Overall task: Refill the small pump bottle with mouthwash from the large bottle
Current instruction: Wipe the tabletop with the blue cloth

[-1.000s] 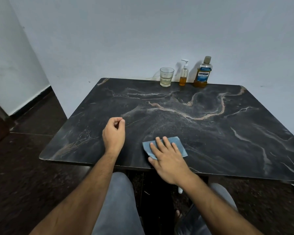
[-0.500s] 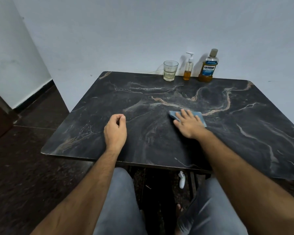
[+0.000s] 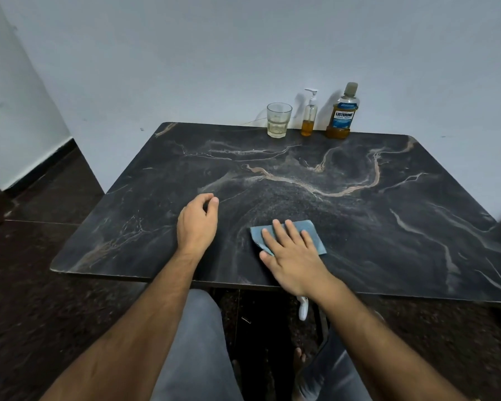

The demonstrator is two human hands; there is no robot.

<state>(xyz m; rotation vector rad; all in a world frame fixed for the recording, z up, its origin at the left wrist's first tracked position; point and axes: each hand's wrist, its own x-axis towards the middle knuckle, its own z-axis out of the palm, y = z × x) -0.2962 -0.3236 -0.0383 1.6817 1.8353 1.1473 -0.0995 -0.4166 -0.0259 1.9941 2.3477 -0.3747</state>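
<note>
While the dark marble table (image 3: 359, 227) fills most of the view, both forearms reach over its near edge. Near that edge lies a blue cloth (image 3: 310, 231), and the right hand (image 3: 294, 256) presses flat on it, fingers (image 3: 281, 231) spread wide and gripping nothing. Left of the cloth and apart from it, the left hand (image 3: 196, 222) rests on the table with its fingers curled loosely inward, empty. Along the far edge by the wall stand the large bottle (image 3: 342, 112), the pump bottle (image 3: 309, 115) just left of it, each with amber liquid low down, and a glass (image 3: 278, 120) further left.
</note>
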